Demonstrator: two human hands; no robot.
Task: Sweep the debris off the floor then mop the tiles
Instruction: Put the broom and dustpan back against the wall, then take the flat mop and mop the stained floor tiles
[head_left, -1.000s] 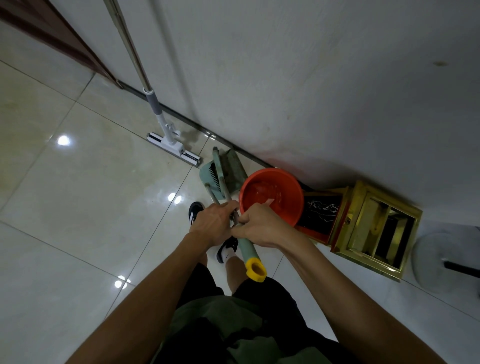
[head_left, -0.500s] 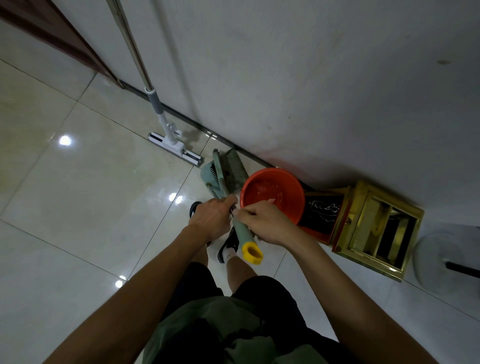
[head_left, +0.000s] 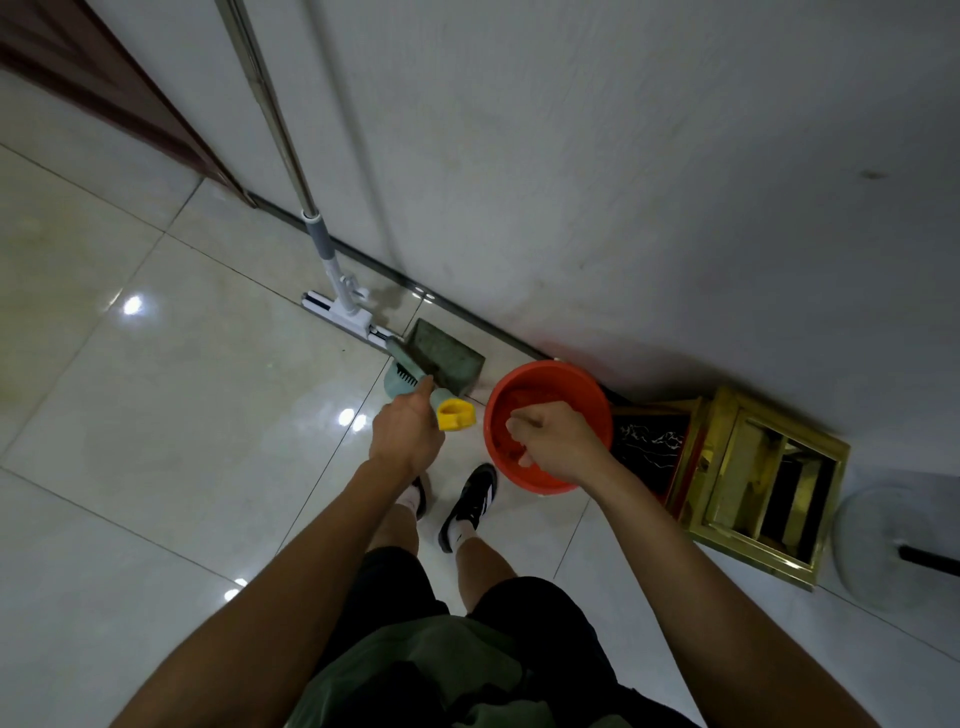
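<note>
My left hand (head_left: 408, 431) grips the green handle of the broom-and-dustpan set just below its yellow cap (head_left: 455, 414). The green dustpan (head_left: 444, 356) and the broom head (head_left: 401, 379) stand on the floor against the wall. My right hand (head_left: 558, 441) hangs over the orange bucket (head_left: 587, 387) with its fingers loosely curled, holding nothing. A flat mop (head_left: 340, 312) with a long metal pole leans on the wall to the left of the dustpan.
A gold-framed stand (head_left: 763, 478) sits right of the bucket by the wall. A round white base (head_left: 883, 545) lies at the far right. A dark door frame (head_left: 119, 98) is at upper left. Glossy tiles (head_left: 182, 405) stretch to the left. My feet (head_left: 470, 501) stand below the bucket.
My right hand let go of the handle and moved right over the bucket. My left hand carried the broom and dustpan toward the wall and stood them more upright.
</note>
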